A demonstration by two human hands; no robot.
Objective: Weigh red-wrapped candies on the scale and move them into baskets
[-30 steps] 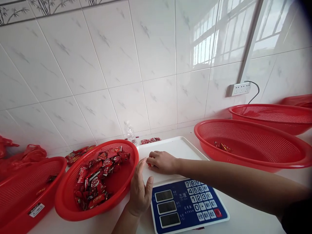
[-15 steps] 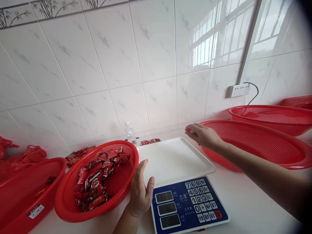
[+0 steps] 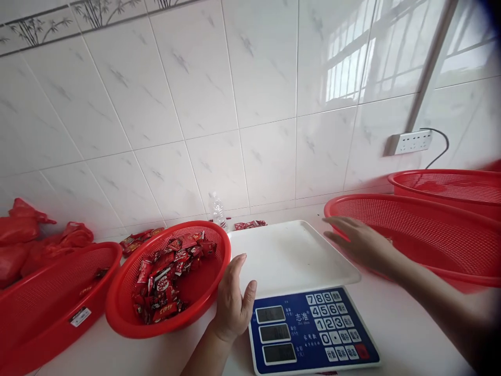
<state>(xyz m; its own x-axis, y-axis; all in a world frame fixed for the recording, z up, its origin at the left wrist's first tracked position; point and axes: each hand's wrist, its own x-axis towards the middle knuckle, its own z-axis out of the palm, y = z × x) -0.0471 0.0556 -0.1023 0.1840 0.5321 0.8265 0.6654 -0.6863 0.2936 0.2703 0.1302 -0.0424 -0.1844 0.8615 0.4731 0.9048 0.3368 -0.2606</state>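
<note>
My left hand [image 3: 235, 303] has its fingers raised and thumb apart, with nothing in it. It is between a red oval basket [image 3: 129, 326] and a digital scale with a blue keypad [image 3: 313, 334]. Many small red-wrapped snacks [image 3: 166, 282] lie heaped in that basket. The scale's white weighing tray [image 3: 277, 256] carries no goods. Over the near-left part of a larger red basket [image 3: 430, 209], my right hand [image 3: 360, 243] is stretched out, palm down and fingers extended. Whether it touches the rim I cannot tell.
Another red basket [image 3: 35, 334] with a white label stands at far left, before red plastic bags [image 3: 50, 245]. A clear bottle [image 3: 218, 211] and red packets [image 3: 250, 224] lie by the tiled wall. One more basket [image 3: 450, 180] sits behind right, below a power strip [image 3: 410, 142].
My right hand has gone from closed fingers beside the tray's far corner to an outstretched pose over the right basket. My left hand keeps its pose. The view has turned slightly left.
</note>
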